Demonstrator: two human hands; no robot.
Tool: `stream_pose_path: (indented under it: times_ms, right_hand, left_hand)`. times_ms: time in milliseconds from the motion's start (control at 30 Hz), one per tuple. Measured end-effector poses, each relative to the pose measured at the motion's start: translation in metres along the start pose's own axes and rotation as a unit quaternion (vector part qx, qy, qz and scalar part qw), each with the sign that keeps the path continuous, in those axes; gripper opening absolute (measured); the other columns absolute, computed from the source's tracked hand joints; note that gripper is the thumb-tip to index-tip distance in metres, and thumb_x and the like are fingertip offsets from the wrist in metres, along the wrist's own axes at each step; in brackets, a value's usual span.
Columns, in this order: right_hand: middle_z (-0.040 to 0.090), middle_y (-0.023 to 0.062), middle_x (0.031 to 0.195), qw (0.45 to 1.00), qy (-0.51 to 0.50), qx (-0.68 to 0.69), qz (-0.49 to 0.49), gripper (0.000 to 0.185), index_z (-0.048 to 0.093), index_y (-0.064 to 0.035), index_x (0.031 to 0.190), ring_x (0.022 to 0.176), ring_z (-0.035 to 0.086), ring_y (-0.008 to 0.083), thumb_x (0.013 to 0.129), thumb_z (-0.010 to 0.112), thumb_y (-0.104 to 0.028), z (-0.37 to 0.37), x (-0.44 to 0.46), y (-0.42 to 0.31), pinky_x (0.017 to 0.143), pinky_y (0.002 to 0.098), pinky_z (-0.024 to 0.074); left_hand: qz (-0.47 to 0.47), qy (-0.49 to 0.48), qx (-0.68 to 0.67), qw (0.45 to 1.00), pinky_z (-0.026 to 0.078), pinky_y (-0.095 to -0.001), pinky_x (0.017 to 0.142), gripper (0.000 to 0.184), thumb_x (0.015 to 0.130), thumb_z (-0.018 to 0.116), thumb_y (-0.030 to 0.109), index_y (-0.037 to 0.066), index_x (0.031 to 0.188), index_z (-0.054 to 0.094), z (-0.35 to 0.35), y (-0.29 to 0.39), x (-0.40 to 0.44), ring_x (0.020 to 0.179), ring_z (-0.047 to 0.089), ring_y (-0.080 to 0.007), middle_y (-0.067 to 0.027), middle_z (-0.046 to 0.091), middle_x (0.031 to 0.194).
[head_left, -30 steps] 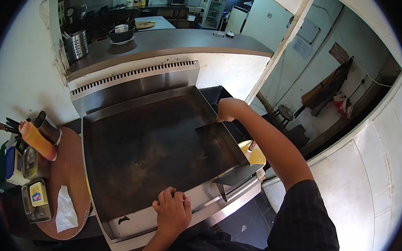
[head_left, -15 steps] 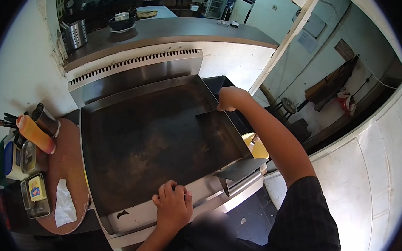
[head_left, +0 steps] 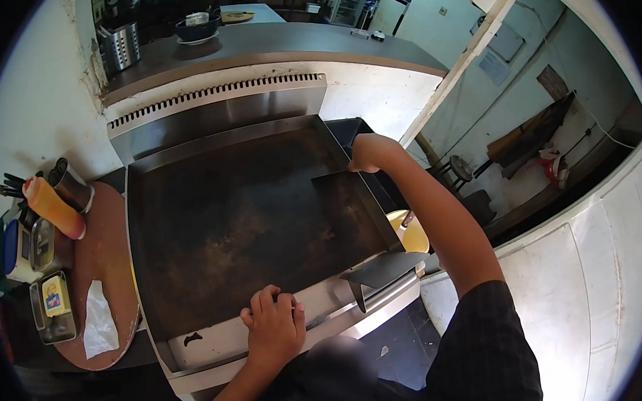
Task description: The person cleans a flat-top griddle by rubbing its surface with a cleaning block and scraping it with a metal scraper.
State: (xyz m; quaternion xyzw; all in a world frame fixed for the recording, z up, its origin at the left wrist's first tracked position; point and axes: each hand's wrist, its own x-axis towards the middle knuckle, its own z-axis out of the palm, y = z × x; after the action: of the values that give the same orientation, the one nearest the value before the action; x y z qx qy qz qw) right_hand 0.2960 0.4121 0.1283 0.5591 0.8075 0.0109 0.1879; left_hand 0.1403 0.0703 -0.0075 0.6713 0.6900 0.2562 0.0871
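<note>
A wide, dark griddle (head_left: 224, 217) with brown stains on its surface fills the middle. My left hand (head_left: 275, 326) is at its pale front ledge, fingers curled around a small dark thing that they mostly hide. At the griddle's far right corner, my right hand (head_left: 368, 153) is closed beside the raised side rim; what it holds, if anything, is hidden. Left of that hand, a darker rectangular patch (head_left: 336, 190) shows on the cooking surface. A bent metal plate (head_left: 384, 270) sticks out at the front right corner.
On the left, a brown board (head_left: 108, 250) bears a white paper (head_left: 100, 319), beside a sauce bottle (head_left: 54, 208) and a butter tray (head_left: 53, 309). A yellow bowl (head_left: 413, 235) stands right of the griddle. Behind is a counter (head_left: 286, 44) with a black bowl (head_left: 199, 28).
The view has tilted down slightly, so the counter and griddle sit higher in the frame. Both hands stay at about the same places on the griddle.
</note>
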Motion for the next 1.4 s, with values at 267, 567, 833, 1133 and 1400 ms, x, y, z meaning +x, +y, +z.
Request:
stream_pose_path:
  times_ms: [267, 567, 833, 1133, 1400]
  right_hand:
    - [0.072, 0.0148, 0.087, 0.998, -0.049, -0.025, -0.014, 0.033, 0.076, 0.0011, 0.091, 0.077, 0.068, 0.0346, 0.085, 0.069, -0.031, -0.001, 0.022, 0.003, 0.070, 0.0419, 0.0553]
    - [0.072, 0.0144, 0.089, 0.999, 0.023, 0.030, -0.026, 0.036, 0.076, 0.0006, 0.094, 0.079, 0.068, 0.0359, 0.087, 0.069, -0.034, 0.031, 0.016, 0.010, 0.073, 0.0435, 0.0561]
    - [0.071, 0.0138, 0.085, 1.000, 0.019, 0.019, -0.011, 0.035, 0.076, 0.0006, 0.091, 0.074, 0.066, 0.0353, 0.087, 0.068, -0.033, 0.008, 0.030, -0.004, 0.075, 0.0443, 0.0566]
    - [0.069, 0.0134, 0.079, 0.999, -0.011, 0.016, -0.027, 0.035, 0.075, 0.0027, 0.085, 0.070, 0.063, 0.0341, 0.086, 0.068, -0.031, 0.015, 0.034, 0.012, 0.074, 0.0431, 0.0564]
    - [0.068, 0.0137, 0.078, 0.999, -0.019, 0.011, -0.034, 0.036, 0.075, 0.0041, 0.084, 0.068, 0.063, 0.0331, 0.086, 0.069, -0.032, 0.005, 0.008, 0.012, 0.071, 0.0414, 0.0557]
  left_hand:
    - [0.006, -0.005, -0.003, 1.000, 0.032, -0.0474, 0.087, 0.019, 0.093, 0.060, 0.027, 0.009, 0.101, 0.059, -0.005, 0.002, 0.002, 0.111, 0.046, -0.0322, -0.0158, 0.051, 0.122]
    - [0.002, 0.007, -0.013, 1.000, 0.032, -0.0475, 0.087, 0.019, 0.093, 0.060, 0.027, 0.009, 0.101, 0.059, 0.000, 0.000, 0.002, 0.111, 0.046, -0.0319, -0.0158, 0.051, 0.122]
    - [-0.003, 0.008, -0.006, 1.000, 0.031, -0.0474, 0.087, 0.019, 0.093, 0.060, 0.027, 0.009, 0.100, 0.059, -0.001, -0.002, -0.001, 0.110, 0.046, -0.0321, -0.0157, 0.051, 0.122]
    - [0.002, 0.006, -0.013, 1.000, 0.031, -0.0474, 0.086, 0.019, 0.093, 0.060, 0.026, 0.009, 0.101, 0.059, -0.001, -0.002, 0.001, 0.110, 0.046, -0.0323, -0.0162, 0.051, 0.122]
    - [0.004, 0.004, -0.012, 1.000, 0.031, -0.0474, 0.087, 0.019, 0.093, 0.060, 0.026, 0.009, 0.101, 0.059, -0.004, 0.001, 0.002, 0.110, 0.046, -0.0327, -0.0161, 0.051, 0.122]
